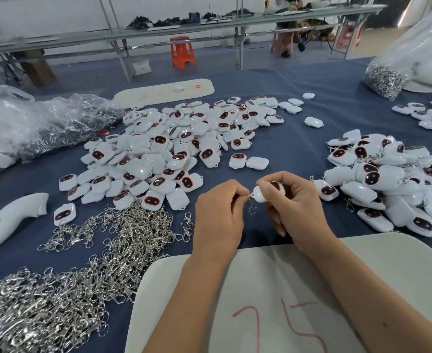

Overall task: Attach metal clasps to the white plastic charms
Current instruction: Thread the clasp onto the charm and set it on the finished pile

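My right hand [293, 207] grips a white plastic charm [262, 193] with a dark oval face, held above the blue table. My left hand [218, 215] pinches a metal clasp [252, 206] right at the charm's loop; the clasp dangles between my hands. A big heap of loose charms [174, 149] lies ahead on the left. A second pile of charms [388, 184], some with clasps hanging from them, sits to the right. Loose silver clasps [87, 256] spread over the near left of the table.
A white board [273, 301] with red marks lies under my forearms. A white moulded part [8, 220] rests at far left, crumpled clear bags [44, 123] behind it. A bag of clasps [388, 77] stands far right. Benches and an orange stool [183, 50] are beyond.
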Demonstrator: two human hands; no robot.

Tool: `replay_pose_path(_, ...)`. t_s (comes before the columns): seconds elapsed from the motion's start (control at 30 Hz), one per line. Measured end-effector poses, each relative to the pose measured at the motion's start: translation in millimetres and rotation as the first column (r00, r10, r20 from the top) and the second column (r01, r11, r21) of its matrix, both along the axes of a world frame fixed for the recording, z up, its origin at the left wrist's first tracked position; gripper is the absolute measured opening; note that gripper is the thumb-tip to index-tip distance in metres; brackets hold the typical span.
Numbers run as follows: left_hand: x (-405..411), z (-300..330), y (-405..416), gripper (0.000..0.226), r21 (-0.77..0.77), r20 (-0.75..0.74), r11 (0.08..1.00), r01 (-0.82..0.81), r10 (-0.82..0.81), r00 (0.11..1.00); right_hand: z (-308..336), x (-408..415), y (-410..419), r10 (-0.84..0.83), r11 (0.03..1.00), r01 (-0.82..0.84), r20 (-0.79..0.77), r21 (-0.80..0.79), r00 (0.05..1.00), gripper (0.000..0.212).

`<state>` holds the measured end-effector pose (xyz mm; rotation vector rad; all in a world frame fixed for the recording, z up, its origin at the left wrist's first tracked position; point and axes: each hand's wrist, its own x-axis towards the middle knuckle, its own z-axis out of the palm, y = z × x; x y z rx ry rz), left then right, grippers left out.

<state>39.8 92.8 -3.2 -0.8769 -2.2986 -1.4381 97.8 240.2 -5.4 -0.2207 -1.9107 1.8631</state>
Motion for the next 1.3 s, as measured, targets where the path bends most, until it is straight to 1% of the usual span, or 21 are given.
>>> replay_pose_path(0.07, 0, 1, 0, 0.016, -0.002, 0.005, 0.999, -0.044, 0.044, 0.999, 0, 2, 0, 0.025, 0.999, -0.025, -0.023, 0.032, 0.999, 0.010)
replay_pose_path(0.13, -1, 3, -1, 0.016, -0.008, 0.008, 0.997, -0.072, 0.072, 0.997, 1, 3, 0, 0.048, 0.998, -0.046, -0.029, 0.052, 0.998, 0.017)
replay_pose_path(0.3, -2, 3, -3, 0.015, -0.051, 0.030, 0.995, -0.089, 0.090, 0.995, 2, 3, -4, 0.086, 0.993, -0.084, -0.017, 0.081, 0.996, 0.030)
replay_pose_path(0.43, -5, 2, -3, 0.013, -0.094, 0.024, 0.991, -0.094, 0.096, 0.995, 0, 2, -5, 0.093, 0.991, -0.093, 0.010, 0.099, 0.996, 0.034)
replay_pose_path(0.5, -3, 3, -2, 0.013, -0.066, 0.000, 0.993, -0.102, 0.102, 0.995, 0, 2, -4, 0.086, 0.992, -0.086, -0.001, 0.097, 0.996, 0.033)
replay_pose_path(0.53, -1, 2, -1, 0.014, -0.012, 0.016, 0.994, -0.105, 0.105, 0.994, -1, 1, -4, 0.084, 0.992, -0.083, -0.010, 0.090, 0.996, 0.033)
replay_pose_path(0.57, 0, 2, 1, 0.016, 0.067, 0.060, 0.992, -0.110, 0.106, 0.993, -1, 1, -4, 0.084, 0.993, -0.083, -0.019, 0.081, 0.996, 0.032)
replay_pose_path(0.63, 2, 3, 5, 0.020, 0.236, 0.222, 0.963, -0.132, 0.079, 0.972, -1, 0, -3, 0.091, 0.994, -0.089, -0.027, 0.066, 0.996, 0.032)
replay_pose_path(0.7, 2, 4, 10, 0.019, 0.392, 0.414, 0.906, -0.160, -0.019, 0.910, -1, -2, -2, 0.098, 0.994, -0.096, -0.034, 0.050, 0.995, 0.032)
replay_pose_path(0.73, 1, 3, 11, 0.018, 0.442, 0.486, 0.880, -0.174, -0.071, 0.871, -1, -2, -2, 0.103, 0.994, -0.101, -0.039, 0.037, 0.994, 0.032)
replay_pose_path(0.8, 0, 2, 13, 0.016, 0.476, 0.562, 0.864, -0.164, -0.155, 0.813, -2, -2, 0, 0.120, 0.993, -0.120, -0.053, 0.008, 0.991, 0.032)
replay_pose_path(0.87, 0, 2, 13, 0.020, 0.483, 0.599, 0.867, -0.122, -0.226, 0.768, -3, -2, 1, 0.138, 0.990, -0.139, -0.063, -0.006, 0.988, 0.032)
replay_pose_path(0.93, 0, 1, 12, 0.023, 0.480, 0.630, 0.871, -0.104, -0.260, 0.732, -3, -2, 2, 0.143, 0.989, -0.145, -0.069, -0.014, 0.987, 0.031)
replay_pose_path(1.07, -1, 1, 12, 0.017, 0.495, 0.684, 0.858, -0.141, -0.284, 0.672, -4, -2, 2, 0.157, 0.987, -0.158, -0.064, -0.011, 0.985, 0.031)
replay_pose_path(1.13, -1, 1, 14, 0.016, 0.468, 0.689, 0.863, -0.189, -0.222, 0.690, -5, -3, 1, 0.151, 0.988, -0.151, -0.050, 0.006, 0.987, 0.033)
replay_pose_path(1.2, -3, 0, 14, 0.017, 0.369, 0.644, 0.904, -0.216, -0.081, 0.761, -5, -3, 0, 0.137, 0.991, -0.137, -0.038, 0.014, 0.990, 0.034)
replay_pose_path(1.27, -3, 0, 12, 0.015, 0.239, 0.524, 0.948, -0.208, 0.054, 0.850, -4, -2, 0, 0.122, 0.992, -0.122, -0.031, 0.019, 0.992, 0.033)
replay_pose_path(1.3, -2, 1, 11, 0.014, 0.190, 0.455, 0.961, -0.200, 0.094, 0.885, -4, -2, 0, 0.118, 0.993, -0.118, -0.027, 0.020, 0.993, 0.032)
